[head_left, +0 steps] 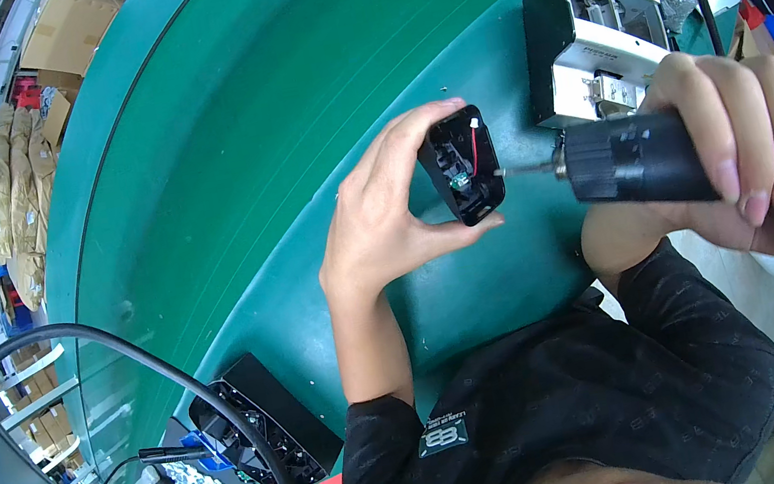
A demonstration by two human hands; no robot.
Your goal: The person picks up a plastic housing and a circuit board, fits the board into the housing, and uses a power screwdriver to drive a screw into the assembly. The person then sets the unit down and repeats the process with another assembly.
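My left hand [381,215] grips a small black plastic housing [462,165], open side toward me, with a red wire and a small green part inside it. My right hand [737,148] is wrapped around a black electric screwdriver [643,161]. The screwdriver's thin metal bit [525,169] points left and its tip touches the right side of the housing. Both hands are held above a green conveyor belt [288,126].
A white and black box-shaped machine [592,32] stands on the belt just behind my right hand. A thick black cable [181,381] arcs across the lower left. Black trays of parts [261,434] lie at the lower left. Brown sacks and cardboard boxes [19,189] pile at the far left.
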